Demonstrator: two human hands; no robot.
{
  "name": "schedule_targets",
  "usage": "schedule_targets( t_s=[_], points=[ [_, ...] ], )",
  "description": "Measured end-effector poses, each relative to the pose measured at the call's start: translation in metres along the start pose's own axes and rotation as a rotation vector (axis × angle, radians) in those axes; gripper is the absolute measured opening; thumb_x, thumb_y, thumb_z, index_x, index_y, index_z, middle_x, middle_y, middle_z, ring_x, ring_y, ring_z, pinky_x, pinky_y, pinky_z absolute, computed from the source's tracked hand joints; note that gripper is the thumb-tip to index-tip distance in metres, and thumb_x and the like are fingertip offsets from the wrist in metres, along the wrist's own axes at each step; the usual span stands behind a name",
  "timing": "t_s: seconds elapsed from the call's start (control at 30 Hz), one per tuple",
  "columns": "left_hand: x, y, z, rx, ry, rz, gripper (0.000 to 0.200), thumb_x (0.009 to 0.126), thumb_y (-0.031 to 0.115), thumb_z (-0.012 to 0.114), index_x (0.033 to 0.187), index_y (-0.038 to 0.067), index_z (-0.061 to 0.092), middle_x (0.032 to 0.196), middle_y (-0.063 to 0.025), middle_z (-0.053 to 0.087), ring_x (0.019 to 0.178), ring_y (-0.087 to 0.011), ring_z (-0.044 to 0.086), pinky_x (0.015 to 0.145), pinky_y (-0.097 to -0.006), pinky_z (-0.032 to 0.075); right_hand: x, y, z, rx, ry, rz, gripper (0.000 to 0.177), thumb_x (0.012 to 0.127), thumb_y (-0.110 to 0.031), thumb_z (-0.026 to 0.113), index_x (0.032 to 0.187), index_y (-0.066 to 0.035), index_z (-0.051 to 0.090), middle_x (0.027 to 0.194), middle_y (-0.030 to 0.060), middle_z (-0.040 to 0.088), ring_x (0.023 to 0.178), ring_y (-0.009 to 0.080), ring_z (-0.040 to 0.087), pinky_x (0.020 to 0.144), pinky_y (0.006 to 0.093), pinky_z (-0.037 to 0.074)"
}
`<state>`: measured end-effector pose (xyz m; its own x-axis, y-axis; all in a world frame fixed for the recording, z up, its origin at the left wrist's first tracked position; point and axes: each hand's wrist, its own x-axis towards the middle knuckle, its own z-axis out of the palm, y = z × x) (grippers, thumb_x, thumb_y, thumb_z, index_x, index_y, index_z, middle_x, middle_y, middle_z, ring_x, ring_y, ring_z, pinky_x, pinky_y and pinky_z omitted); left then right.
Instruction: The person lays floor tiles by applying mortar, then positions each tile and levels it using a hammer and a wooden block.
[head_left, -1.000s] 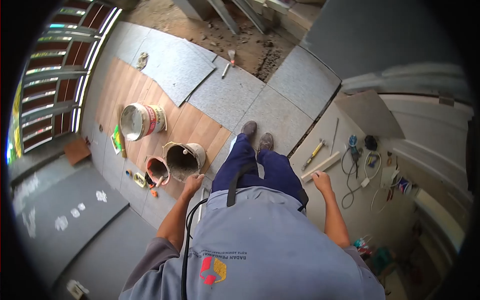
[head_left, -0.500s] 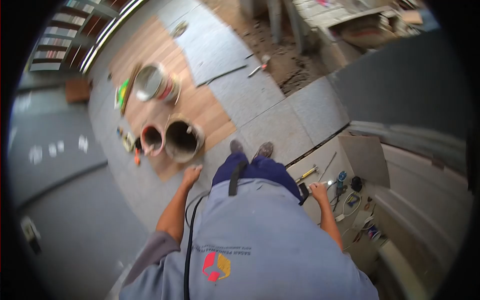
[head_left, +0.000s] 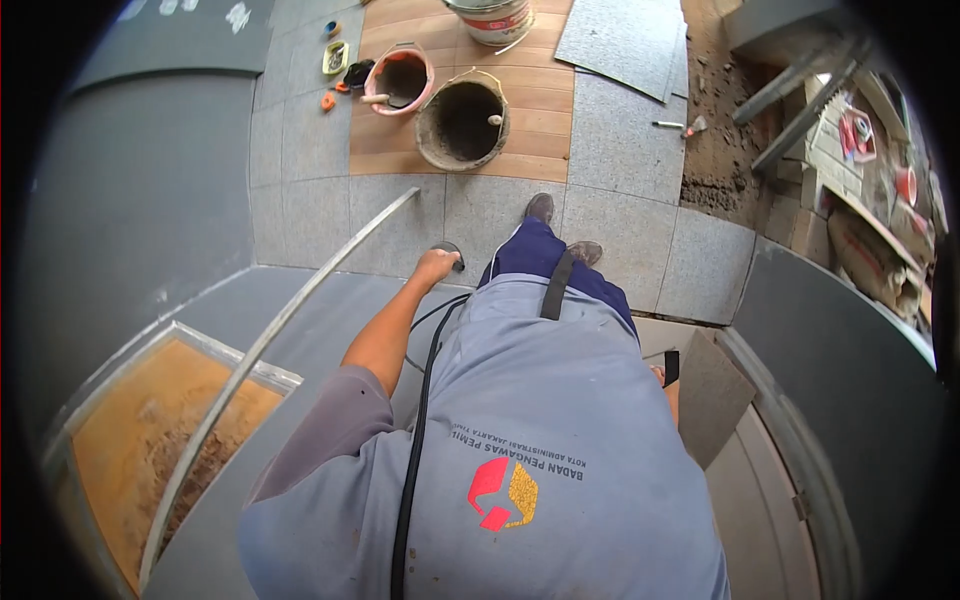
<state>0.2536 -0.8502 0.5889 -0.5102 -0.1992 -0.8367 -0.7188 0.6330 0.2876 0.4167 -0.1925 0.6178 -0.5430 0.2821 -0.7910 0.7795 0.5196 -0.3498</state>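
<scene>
Ahead of the left hand (head_left: 435, 268), a grey bucket (head_left: 425, 135) stands dark inside, with a pale handle at its rim. Just beside it an orange bucket (head_left: 425, 95) holds a tool (only its handle shows). The left fingers are curled tight on a dark knob (head_left: 450, 249), and a black cable (head_left: 420, 420) runs from it. The right hand (head_left: 658, 375) is mostly hidden near a tile (head_left: 712, 395), so I cannot tell how its fingers stand.

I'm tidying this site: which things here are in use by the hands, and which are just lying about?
In hand: left hand closed on a dark object; black cable running up towards it; right hand mostly hidden, beside a tile.
Lying about: long metal bar, grey bucket, orange bucket, grey slab, small hand tool.
</scene>
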Motion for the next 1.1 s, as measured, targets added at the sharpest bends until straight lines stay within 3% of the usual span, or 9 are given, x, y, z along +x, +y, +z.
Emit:
schedule_targets(
  t_s=[0.2, 0.37, 0.47, 0.5, 0.6, 0.7, 0.77, 0.83, 1.1],
  points=[
    [-0.024, -0.021, -0.014, -0.234, 0.08, -0.131, 0.051, 0.092, 0.044, 0.063, 0.098, -0.005, 0.075, 0.093, -0.0233, 0.073, 0.09, -0.0339, 0.069, 0.084, -0.0425, 0.051, 0.072, -0.006, -0.042, -0.325, 0.016, -0.331, 0.023, 0.083, -0.022, 0.073, 0.092, -0.001, 0.075, 0.081, 0.021, 0.073, 0.083, 0.0357, 0.074, 0.071, 0.044, 0.055],
    [-0.054, -0.032, -0.013, -0.482, 0.227, -0.323, 0.052, 0.092, 0.044, 0.064, 0.108, -0.004, 0.073, 0.098, -0.0176, 0.073, 0.094, -0.0272, 0.067, 0.084, -0.0409, 0.05, 0.116, -0.052, -0.059, -0.274, 0.014, -0.321, 0.021, 0.086, -0.017, 0.066, 0.094, -0.001, 0.076, 0.085, 0.0228, 0.074, 0.082, 0.0374, 0.073, 0.075, 0.0437, 0.057],
    [-0.062, -0.071, 0.003, -0.662, 0.311, -0.356, 0.052, 0.093, 0.051, 0.066, 0.117, 0.005, 0.071, 0.087, -0.0034, 0.063, 0.075, -0.0229, 0.056, 0.059, -0.042, 0.042, 0.14, -0.091, -0.08, -0.428, -0.098, -0.209, 0.024, 0.088, -0.018, 0.064, 0.094, 0.001, 0.076, 0.082, 0.0237, 0.073, 0.076, 0.0365, 0.074, 0.068, 0.0438, 0.057],
    [-0.07, -0.082, 0.008, -0.734, 0.344, -0.368, 0.056, 0.092, 0.051, 0.068, 0.125, 0.006, 0.067, 0.104, -0.0081, 0.066, 0.094, -0.0254, 0.06, 0.073, -0.0483, 0.05, 0.147, -0.098, -0.083, -0.216, -0.104, -0.201, 0.028, 0.089, -0.022, 0.065, 0.096, 0.003, 0.075, 0.077, 0.0245, 0.071, 0.067, 0.0325, 0.072, 0.059, 0.0412, 0.055],
    [-0.101, -0.098, 0.005, -0.931, 0.414, -0.487, 0.069, 0.091, 0.049, 0.073, 0.141, 0.005, 0.055, 0.134, -0.0168, 0.058, 0.123, -0.0342, 0.056, 0.096, -0.0621, 0.047, 0.137, -0.167, -0.11, -0.389, -0.078, -0.483, 0.031, 0.091, -0.024, 0.064, 0.099, 0.003, 0.076, 0.073, 0.0202, 0.071, 0.062, 0.026, 0.07, 0.055, 0.0378, 0.054],
    [-0.123, -0.129, -0.012, -1.258, 0.622, -0.478, 0.086, 0.088, 0.046, 0.078, 0.153, 0.004, 0.04, 0.154, -0.0225, 0.042, 0.141, -0.0437, 0.042, 0.11, -0.0715, 0.033, 0.164, -0.185, -0.123, -0.288, -0.118, -0.256, 0.031, 0.093, -0.026, 0.065, 0.102, 0.001, 0.076, 0.074, 0.0108, 0.069, 0.061, 0.0185, 0.066, 0.054, 0.0338, 0.053],
    [-0.134, -0.152, -0.035, -1.256, 0.807, -0.49, 0.082, 0.088, 0.046, 0.078, 0.148, 0.002, 0.045, 0.138, -0.0158, 0.053, 0.124, -0.0379, 0.053, 0.097, -0.0689, 0.045, 0.174, -0.188, -0.128, -0.27, -0.153, -0.193, 0.031, 0.093, -0.025, 0.064, 0.106, 0.001, 0.075, 0.081, 0.0101, 0.07, 0.064, 0.0174, 0.065, 0.054, 0.0325, 0.052],
    [-0.147, -0.166, -0.064, -1.412, 0.975, -0.455, 0.089, 0.084, 0.044, 0.083, 0.147, -0.004, 0.043, 0.145, -0.0197, 0.048, 0.137, -0.0423, 0.046, 0.105, -0.0717, 0.039, 0.17, -0.205, -0.135, -0.276, -0.182, -0.17, 0.032, 0.094, -0.023, 0.063, 0.114, 0.0, 0.073, 0.094, 0.0117, 0.072, 0.067, 0.0172, 0.064, 0.056, 0.0305, 0.052],
    [-0.172, -0.2, -0.169, -1.687, 1.344, -0.378, 0.119, 0.073, 0.051, 0.09, 0.154, -0.009, 0.027, 0.166, -0.0235, 0.025, 0.154, -0.0402, 0.023, 0.118, -0.0698, 0.023, 0.132, -0.211, -0.123, -0.258, -0.071, -0.172, 0.032, 0.092, -0.026, 0.065, 0.101, 0.003, 0.076, 0.076, 0.0109, 0.069, 0.062, 0.018, 0.066, 0.054, 0.0332, 0.054]
  ],
)
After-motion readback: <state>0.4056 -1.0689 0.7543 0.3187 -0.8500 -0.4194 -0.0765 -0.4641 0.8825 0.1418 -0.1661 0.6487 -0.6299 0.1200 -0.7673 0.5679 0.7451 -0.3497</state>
